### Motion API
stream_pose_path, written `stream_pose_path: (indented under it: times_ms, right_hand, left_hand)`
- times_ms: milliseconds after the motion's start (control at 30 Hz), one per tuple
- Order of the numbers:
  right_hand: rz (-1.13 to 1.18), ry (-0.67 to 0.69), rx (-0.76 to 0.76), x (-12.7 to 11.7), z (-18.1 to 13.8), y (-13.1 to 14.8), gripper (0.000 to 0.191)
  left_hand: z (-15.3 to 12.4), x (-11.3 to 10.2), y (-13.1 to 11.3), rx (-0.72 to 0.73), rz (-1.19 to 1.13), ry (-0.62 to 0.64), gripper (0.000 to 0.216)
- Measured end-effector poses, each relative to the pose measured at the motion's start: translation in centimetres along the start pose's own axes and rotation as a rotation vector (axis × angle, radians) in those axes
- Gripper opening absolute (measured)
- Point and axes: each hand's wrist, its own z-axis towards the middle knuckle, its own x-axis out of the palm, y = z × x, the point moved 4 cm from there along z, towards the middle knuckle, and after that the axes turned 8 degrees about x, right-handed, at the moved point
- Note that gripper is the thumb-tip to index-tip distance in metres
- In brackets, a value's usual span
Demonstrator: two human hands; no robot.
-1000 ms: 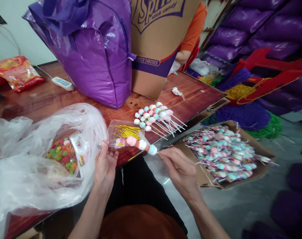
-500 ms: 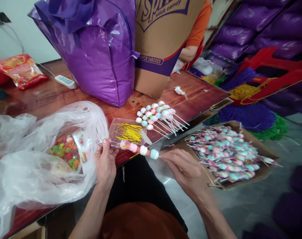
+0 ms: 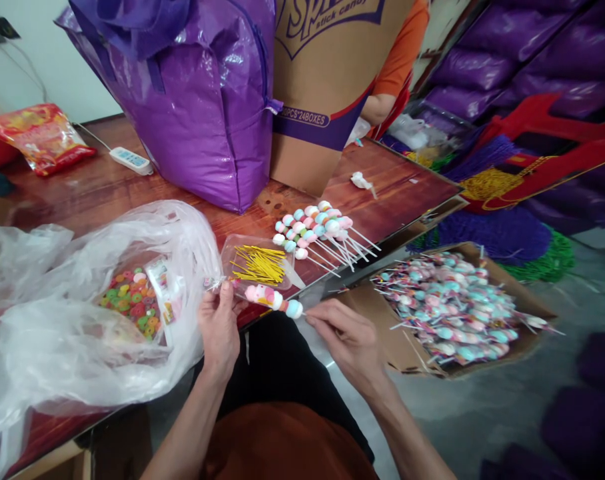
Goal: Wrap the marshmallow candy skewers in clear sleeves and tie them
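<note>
My left hand (image 3: 219,337) is closed, thumb and fingers pinching the gathered end of a clear printed wrapper (image 3: 258,295). A marshmallow stick (image 3: 294,309), with pink, white and blue pieces, lies partly inside that wrapper, roughly level. Its blue end piece is outside, towards the right. My right hand (image 3: 347,333) pinches the thin white stick just beyond that piece. Behind the hands, a clear plastic tray (image 3: 227,257) holds yellow twist ties (image 3: 259,265). More marshmallow sticks (image 3: 310,227) lie bare in a pile on the wooden table (image 3: 397,183).
A white plastic bag (image 3: 177,230) with colourful gummy rings (image 3: 132,300) lies left. A cardboard box (image 3: 372,320) of wrapped sticks (image 3: 452,310) stands right. Behind are a purple bag (image 3: 202,113) and a tall carton (image 3: 302,157). Someone's orange sleeve (image 3: 407,50) shows past the carton.
My right hand has moved left, and the marshmallow stick has slid deeper into the wrapper. My left hand has shifted slightly right, still pinching the wrapper's end.
</note>
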Motion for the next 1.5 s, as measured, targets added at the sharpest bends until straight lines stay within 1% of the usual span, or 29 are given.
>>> stream_pose_path:
  times_ms: [100, 167, 300, 433, 500, 600, 767, 867, 1000, 1100, 1200, 1367, 1433, 1500]
  right_hand:
    - [-0.011, 0.047, 0.051, 0.6, 0.0, 0.3, 0.016]
    - [-0.031, 0.051, 0.057, 0.8, -0.1, 0.5, 0.016]
    - [-0.084, -0.016, 0.022, 1.0, -0.5, 0.8, 0.017]
    - [-0.133, -0.057, 0.010, 1.6, -1.0, 1.0, 0.018]
    - [-0.108, -0.068, 0.024, 1.7, -1.1, 1.0, 0.017]
    - [-0.051, -0.051, 0.046, 1.7, -1.1, 0.5, 0.017]
    - [0.038, 0.050, 0.117, 1.9, -0.7, -0.7, 0.016]
    - [0.035, 0.092, 0.142, 2.1, -0.7, -1.0, 0.016]
    - [-0.016, 0.126, 0.124, 2.4, -0.9, -0.7, 0.020]
    - [-0.024, 0.116, 0.146, 2.6, -1.0, -0.6, 0.021]
    - [-0.032, 0.123, 0.149, 3.2, -1.1, -0.7, 0.020]
    - [-0.199, 0.017, 0.045, 3.6, -1.4, -0.6, 0.020]
    - [-0.258, 0.000, -0.005, 3.7, -1.6, -0.4, 0.021]
    - [-0.242, 0.010, -0.011, 3.7, -1.6, -0.3, 0.022]
  left_hand:
    - [0.2, -0.1, 0.0, 0.046, -0.057, -0.009, 0.030]
    - [0.3, -0.2, 0.0, 0.059, -0.084, -0.019, 0.030]
    - [0.3, -0.3, 0.4, 0.043, -0.087, -0.024, 0.032]
    - [0.3, -0.8, 0.9, 0.047, -0.132, -0.130, 0.035]
    - [0.3, -0.9, 1.1, 0.037, -0.145, -0.146, 0.036]
    - [0.3, -0.9, 1.2, 0.007, -0.133, -0.106, 0.034]
    - [0.2, -0.6, 1.2, -0.039, -0.081, 0.012, 0.031]
    - [0.1, -0.6, 1.1, -0.014, -0.083, 0.012, 0.031]
    - [0.0, -0.6, 1.1, 0.014, -0.104, -0.018, 0.037]
    - [-0.3, -0.4, 1.2, 0.022, -0.090, -0.026, 0.038]
    - [-0.6, -0.2, 1.4, 0.000, -0.071, 0.002, 0.038]
    - [-1.2, 0.1, 1.4, -0.116, -0.036, 0.083, 0.039]
    - [-1.4, 0.3, 1.3, -0.140, -0.019, 0.123, 0.039]
    - [-1.5, 0.5, 1.1, -0.142, -0.014, 0.144, 0.039]
